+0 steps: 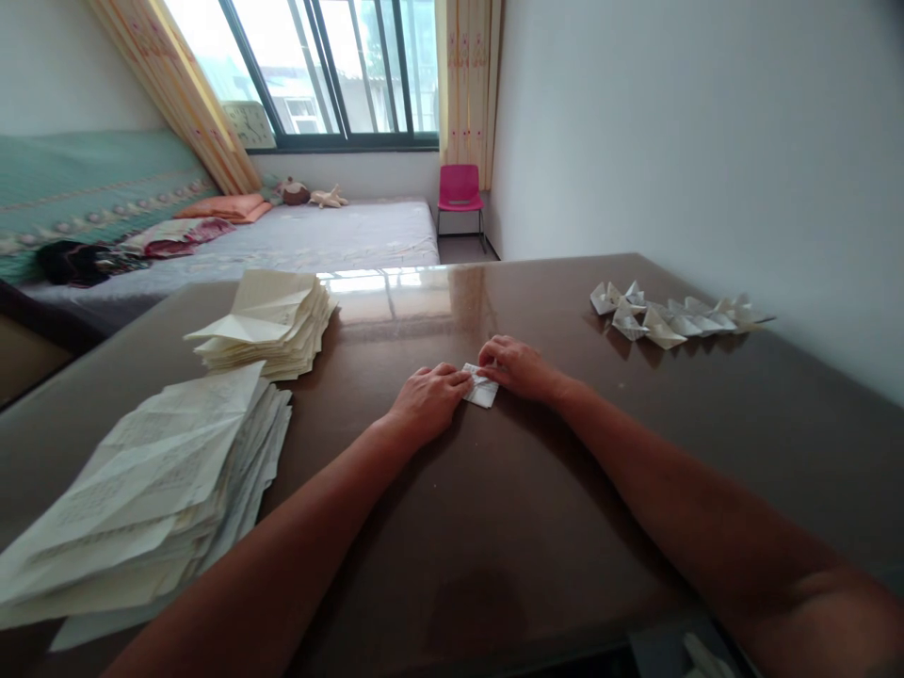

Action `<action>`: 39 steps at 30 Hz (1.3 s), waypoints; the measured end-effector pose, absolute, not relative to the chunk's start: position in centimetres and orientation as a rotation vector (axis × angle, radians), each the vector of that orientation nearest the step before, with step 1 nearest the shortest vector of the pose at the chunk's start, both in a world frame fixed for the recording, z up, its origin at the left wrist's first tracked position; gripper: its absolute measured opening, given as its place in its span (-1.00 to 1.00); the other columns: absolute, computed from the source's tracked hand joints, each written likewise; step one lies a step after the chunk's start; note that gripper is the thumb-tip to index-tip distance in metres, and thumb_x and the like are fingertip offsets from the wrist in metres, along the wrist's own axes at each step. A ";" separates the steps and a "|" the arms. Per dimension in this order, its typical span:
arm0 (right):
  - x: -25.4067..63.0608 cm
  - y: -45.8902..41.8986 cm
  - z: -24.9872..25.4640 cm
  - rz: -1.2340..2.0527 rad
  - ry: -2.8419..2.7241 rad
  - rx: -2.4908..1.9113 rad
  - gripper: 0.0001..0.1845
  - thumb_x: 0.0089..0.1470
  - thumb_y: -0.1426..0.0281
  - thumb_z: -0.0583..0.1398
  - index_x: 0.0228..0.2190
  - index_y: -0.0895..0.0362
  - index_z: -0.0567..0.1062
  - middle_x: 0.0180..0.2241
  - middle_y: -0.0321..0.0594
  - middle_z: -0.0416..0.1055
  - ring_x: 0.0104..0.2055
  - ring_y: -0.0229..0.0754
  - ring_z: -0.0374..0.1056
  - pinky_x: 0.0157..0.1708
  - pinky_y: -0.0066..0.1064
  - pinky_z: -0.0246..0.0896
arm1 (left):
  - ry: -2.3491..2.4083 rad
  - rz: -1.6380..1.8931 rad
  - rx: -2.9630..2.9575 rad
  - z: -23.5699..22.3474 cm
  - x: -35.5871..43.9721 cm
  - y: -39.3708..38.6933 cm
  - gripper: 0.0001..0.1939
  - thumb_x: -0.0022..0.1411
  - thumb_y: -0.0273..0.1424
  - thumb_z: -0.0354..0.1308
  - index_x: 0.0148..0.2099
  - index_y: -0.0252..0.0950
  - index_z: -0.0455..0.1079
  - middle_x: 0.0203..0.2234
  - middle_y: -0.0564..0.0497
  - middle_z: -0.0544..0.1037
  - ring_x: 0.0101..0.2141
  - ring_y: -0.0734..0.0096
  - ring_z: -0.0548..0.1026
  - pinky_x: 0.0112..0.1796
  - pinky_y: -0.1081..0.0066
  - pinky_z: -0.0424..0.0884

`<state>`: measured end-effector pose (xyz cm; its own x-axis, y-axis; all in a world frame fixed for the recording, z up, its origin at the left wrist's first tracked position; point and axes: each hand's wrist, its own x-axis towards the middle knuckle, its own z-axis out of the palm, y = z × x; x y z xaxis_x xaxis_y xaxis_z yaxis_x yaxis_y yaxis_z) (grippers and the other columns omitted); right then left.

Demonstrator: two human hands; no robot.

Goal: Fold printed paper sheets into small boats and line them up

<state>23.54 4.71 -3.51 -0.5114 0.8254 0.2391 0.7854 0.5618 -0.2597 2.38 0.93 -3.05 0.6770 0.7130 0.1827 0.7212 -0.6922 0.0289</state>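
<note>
A small folded white paper piece (483, 391) lies flat on the dark brown table (537, 527) near its middle. My left hand (427, 399) rests on the paper's left side, fingers curled and pressing its edge down. My right hand (517, 365) covers the paper's upper right part, fingers bent and pinching or pressing a fold. Most of the paper is hidden under the two hands.
Two stacks of paper sheets sit on the table's left: a printed, creased stack (152, 490) near me and a cream stack (272, 325) farther back. A row of finished folded paper shapes (670, 315) lies at the right by the wall. Behind are a bed (297, 235) and a pink chair (459, 188).
</note>
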 end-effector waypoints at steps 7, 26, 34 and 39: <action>25.1 5.9 -5.1 0.157 -2.538 -1.419 -0.48 0.20 0.12 0.05 0.13 0.05 0.25 0.23 -0.08 0.11 0.28 0.02 -0.10 0.15 -0.04 -0.08 | -1.176 -0.208 -2.890 -2.6 1.5 1.3 -0.53 0.28 -0.48 -0.06 0.16 0.05 0.27 0.13 0.15 0.39 0.07 0.33 0.32 -0.08 0.33 0.31; 23.7 6.0 -5.5 0.078 -2.290 -1.550 -0.40 0.10 0.12 0.17 0.13 0.06 0.29 0.22 -0.09 0.17 0.26 0.05 -0.05 0.12 -0.07 -0.03 | -1.195 -0.262 -2.862 -2.9 1.8 1.1 -0.53 0.25 -0.49 -0.03 0.13 0.07 0.32 0.12 0.12 0.38 0.05 0.26 0.30 -0.05 0.29 0.33; 23.9 4.4 -2.7 0.243 -2.370 -1.642 -0.69 0.11 0.09 0.14 -0.33 0.05 0.50 -0.29 -0.23 0.49 -0.26 -0.19 0.37 -0.37 -0.43 0.11 | -1.226 -0.319 -2.848 -2.9 2.7 0.7 -0.62 0.26 -0.48 -0.05 0.03 -0.05 0.43 -0.15 -0.04 0.48 -0.09 0.26 0.35 -0.14 0.31 0.35; 23.7 4.3 -2.3 0.252 -2.403 -1.699 -0.72 0.07 0.09 0.18 -0.36 0.04 0.48 -0.27 -0.26 0.50 -0.27 -0.20 0.38 -0.47 -0.45 0.02 | -1.185 -0.339 -2.833 -3.3 2.4 1.0 -0.63 0.28 -0.48 -0.09 -0.01 -0.12 0.46 -0.15 -0.01 0.52 -0.13 0.29 0.38 -0.17 0.35 0.37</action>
